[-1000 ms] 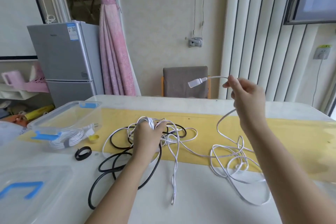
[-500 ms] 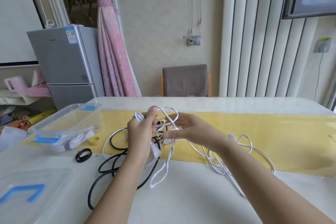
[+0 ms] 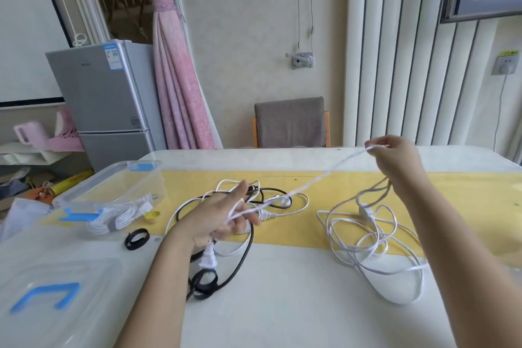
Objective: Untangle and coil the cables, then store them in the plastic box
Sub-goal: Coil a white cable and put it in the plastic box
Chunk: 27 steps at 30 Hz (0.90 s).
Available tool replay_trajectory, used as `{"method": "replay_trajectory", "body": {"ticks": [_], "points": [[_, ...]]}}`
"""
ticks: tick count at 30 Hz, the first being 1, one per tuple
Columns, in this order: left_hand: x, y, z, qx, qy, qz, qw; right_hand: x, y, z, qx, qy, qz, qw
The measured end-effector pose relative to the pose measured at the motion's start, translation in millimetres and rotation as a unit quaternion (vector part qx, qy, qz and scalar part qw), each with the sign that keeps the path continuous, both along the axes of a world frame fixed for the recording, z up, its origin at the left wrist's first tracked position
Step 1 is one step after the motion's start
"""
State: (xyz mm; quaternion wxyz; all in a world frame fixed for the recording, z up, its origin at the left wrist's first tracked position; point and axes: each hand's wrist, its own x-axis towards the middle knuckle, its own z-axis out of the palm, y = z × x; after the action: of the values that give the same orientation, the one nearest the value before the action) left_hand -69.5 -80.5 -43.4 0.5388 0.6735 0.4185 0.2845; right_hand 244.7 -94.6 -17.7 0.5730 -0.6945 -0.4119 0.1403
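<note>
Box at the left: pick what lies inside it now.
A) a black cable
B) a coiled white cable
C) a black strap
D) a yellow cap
B: a coiled white cable, bound with a grey band, shows through the box wall, while the black cable lies out on the table.

clear plastic box (image 3: 113, 186), glossy white table (image 3: 282, 305)
</note>
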Motion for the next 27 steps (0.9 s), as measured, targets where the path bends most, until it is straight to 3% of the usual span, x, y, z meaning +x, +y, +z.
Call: {"method": "replay_trajectory", "body": {"ticks": [2,4,5,7,9,12,14,16,20,23,25,27], "points": [[5.9,-3.6,-1.9,-0.068,-0.036,-0.098,0.992,2.5,1.1,-11.5,-0.121,-0.14,-0.012,0.983],[15.6,-6.0,-0.3,-0.113,-0.116,-0.101,0.982,-8.7,1.9,-15.8,-0.25,-0.232,0.037,0.939],[22.2,-7.2,1.7,-0.135,-0.148,-0.083,0.976,-15.9,1.3,-12.8,-0.257,-0.263,0.068,0.927],[29.6,-9.1,3.0,-0.164,-0.192,-0.053,0.966,-32.8,-2.8,-0.2,-0.141,-0.307,0.16,0.928],[32.4,-8.5,2.1,-0.18,-0.234,-0.043,0.954,-51.5,-12.6,15.4,-0.016,-0.227,0.307,0.924],[31.9,-2.3,-0.4,-0.213,-0.299,-0.09,0.926,-74.3,-27.3,25.4,0.007,-0.061,0.51,0.858],[29.8,0.1,-1.3,-0.224,-0.326,-0.134,0.909,-83.2,-26.3,18.6,-0.017,-0.041,0.535,0.844],[29.4,0.4,-2.2,-0.228,-0.341,-0.158,0.898,-91.0,-22.2,8.1,-0.045,-0.018,0.5,0.865],[33.5,1.3,-6.7,-0.215,-0.33,-0.134,0.909,-96.4,-16.9,-3.3,-0.095,0.042,0.475,0.874],[30.4,0.9,-9.2,-0.193,-0.291,-0.129,0.928,-87.3,-19.4,7.1,-0.098,-0.053,0.466,0.878],[26.9,-5.7,-8.1,-0.155,-0.2,-0.179,0.951,-79.6,-22.0,18.3,-0.044,-0.102,0.424,0.899],[28.8,-16.7,-5.6,-0.108,-0.062,-0.259,0.958,-68.5,-24.3,29.2,0.037,-0.082,0.376,0.922]]}}
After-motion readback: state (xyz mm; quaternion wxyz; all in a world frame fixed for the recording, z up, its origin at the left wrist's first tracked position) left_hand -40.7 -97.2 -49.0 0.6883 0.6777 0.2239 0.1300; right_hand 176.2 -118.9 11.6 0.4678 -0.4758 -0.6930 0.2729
